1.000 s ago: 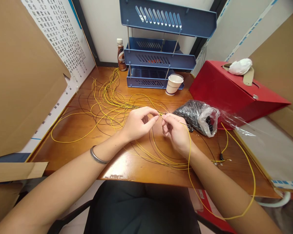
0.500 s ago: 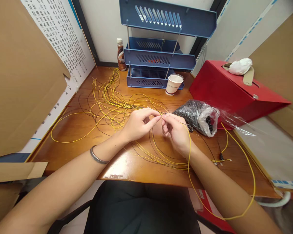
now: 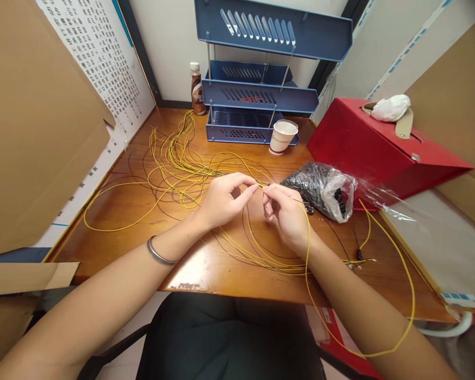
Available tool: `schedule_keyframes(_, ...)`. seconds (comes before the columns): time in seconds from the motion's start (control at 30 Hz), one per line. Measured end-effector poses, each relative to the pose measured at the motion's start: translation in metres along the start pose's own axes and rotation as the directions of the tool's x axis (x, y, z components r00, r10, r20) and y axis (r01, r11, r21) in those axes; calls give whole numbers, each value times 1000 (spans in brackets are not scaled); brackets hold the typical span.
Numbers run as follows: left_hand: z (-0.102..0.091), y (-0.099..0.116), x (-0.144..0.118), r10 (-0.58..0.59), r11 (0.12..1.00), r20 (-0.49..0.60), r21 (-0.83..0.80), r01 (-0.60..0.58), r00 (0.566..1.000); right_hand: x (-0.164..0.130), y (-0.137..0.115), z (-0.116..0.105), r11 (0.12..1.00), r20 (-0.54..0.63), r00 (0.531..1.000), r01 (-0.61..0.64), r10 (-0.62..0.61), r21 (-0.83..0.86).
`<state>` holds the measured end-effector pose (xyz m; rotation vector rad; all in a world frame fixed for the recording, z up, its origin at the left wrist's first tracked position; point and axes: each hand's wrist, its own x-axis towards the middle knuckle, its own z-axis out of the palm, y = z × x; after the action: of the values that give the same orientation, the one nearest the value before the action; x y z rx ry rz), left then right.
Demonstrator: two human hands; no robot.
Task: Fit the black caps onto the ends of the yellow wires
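Left hand (image 3: 225, 199) and right hand (image 3: 288, 214) each pinch wire (image 3: 260, 186) at close quarters, seemingly to steady it, bag (image 3: 306, 182) within reach at three o'clock.

Glossy brown wooden desk (image 3: 114, 243) mid-frame, white light glare (image 3: 190, 275) lower centre. Plain white wall (image 3: 170, 63) top centre, straight dark frame strip (image 3: 142, 53) upper left. Flat brown cardboard panel (image 3: 35, 132), left edge.

Brown bottle (image 3: 197, 87), label (image 3: 198, 97) reading "NESC"
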<state>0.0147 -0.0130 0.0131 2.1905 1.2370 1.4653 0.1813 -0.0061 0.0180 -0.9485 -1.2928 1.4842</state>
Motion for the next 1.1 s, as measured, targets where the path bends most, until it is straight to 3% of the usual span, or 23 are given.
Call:
schedule_keyframes(0.23, -1, 0, -1, -10, 1000, -10, -13, 10, 1000, 0, -1, 1, 1000, -5, 1000, 1, -1, -3)
schedule_keyframes(0.47, -2, 2, -2, -17, 999, 80, -37, 20, 997, -1, -2, 2, 1000, -1, 1000, 3, -3, 13)
schedule_keyframes(1.1, -1, 1, -2, 20, 998, 37, -59, -17, 999, 0, -1, 1, 1000, 3, 1000, 5, -5, 21)
